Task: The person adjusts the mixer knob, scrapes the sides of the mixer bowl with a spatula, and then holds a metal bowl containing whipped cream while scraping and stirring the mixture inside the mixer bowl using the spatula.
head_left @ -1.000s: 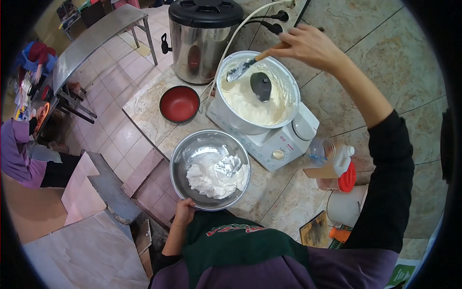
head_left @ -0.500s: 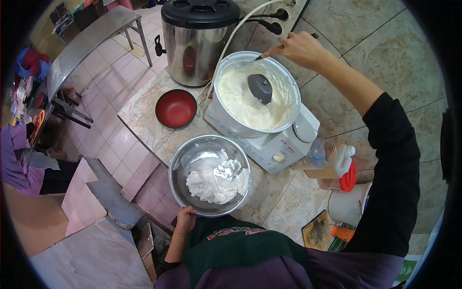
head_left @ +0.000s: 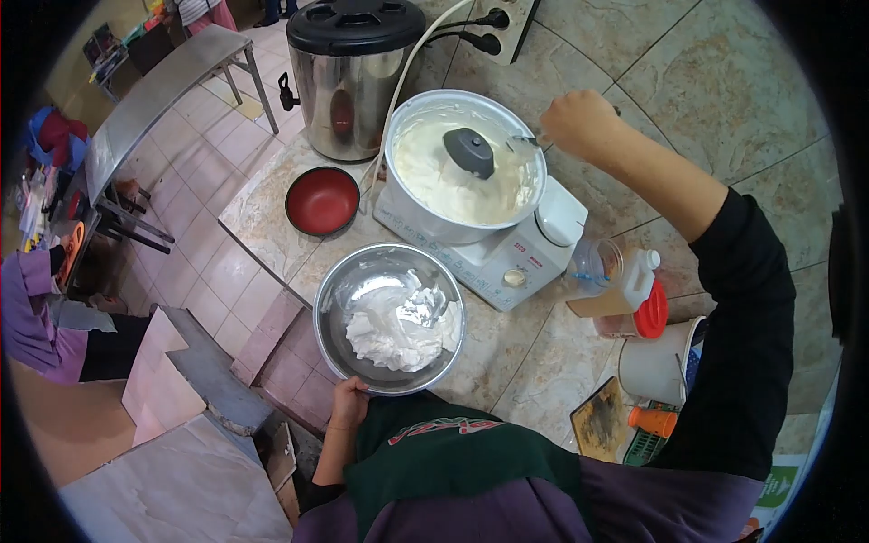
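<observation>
At the counter's edge (head_left: 249, 213), the steel bowl (head_left: 331, 317) of white cream (head_left: 389, 337) is held at its near rim by the left hand (head_left: 349, 403), fingers curled, and is best kept level. Further right, the pale mix (head_left: 421, 163) in the mixer bowl (head_left: 466, 233) is best scraped close along the wall, clear of the hub (head_left: 469, 152), with the spatula (head_left: 525, 140), mostly hidden in the right hand's (head_left: 579, 122) closed fist.
</observation>
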A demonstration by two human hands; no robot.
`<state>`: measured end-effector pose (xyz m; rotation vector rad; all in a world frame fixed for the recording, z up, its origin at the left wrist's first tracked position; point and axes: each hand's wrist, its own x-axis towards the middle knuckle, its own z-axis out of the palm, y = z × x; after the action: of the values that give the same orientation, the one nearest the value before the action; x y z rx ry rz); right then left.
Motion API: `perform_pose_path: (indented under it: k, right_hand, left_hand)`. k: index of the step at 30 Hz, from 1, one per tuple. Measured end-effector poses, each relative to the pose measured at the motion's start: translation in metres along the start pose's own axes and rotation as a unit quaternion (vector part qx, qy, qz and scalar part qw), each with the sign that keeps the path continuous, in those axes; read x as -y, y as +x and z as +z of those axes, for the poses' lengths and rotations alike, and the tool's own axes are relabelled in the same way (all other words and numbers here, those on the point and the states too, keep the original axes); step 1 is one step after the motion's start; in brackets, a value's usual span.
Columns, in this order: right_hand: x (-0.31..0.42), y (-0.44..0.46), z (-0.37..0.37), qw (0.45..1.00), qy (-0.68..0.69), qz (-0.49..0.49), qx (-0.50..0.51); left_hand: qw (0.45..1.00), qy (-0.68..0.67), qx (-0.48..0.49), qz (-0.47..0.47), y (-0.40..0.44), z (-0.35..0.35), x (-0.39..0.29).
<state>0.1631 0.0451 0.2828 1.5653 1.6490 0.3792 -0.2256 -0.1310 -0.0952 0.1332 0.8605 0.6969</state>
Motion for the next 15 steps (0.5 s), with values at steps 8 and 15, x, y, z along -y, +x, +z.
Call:
perform_pose_path:
  k: [8,15]
  right_hand:
    - [0.022,-0.013,-0.031,0.988,0.024,-0.028,0.151]
    - [0.037,-0.005,-0.057,0.950,0.039,-0.101,0.294]
  left_hand:
    - [1.000,0.009,0.015,0.005,0.006,-0.008,0.002]
    - [1.000,0.019,0.013,-0.002,0.000,0.008,-0.005]
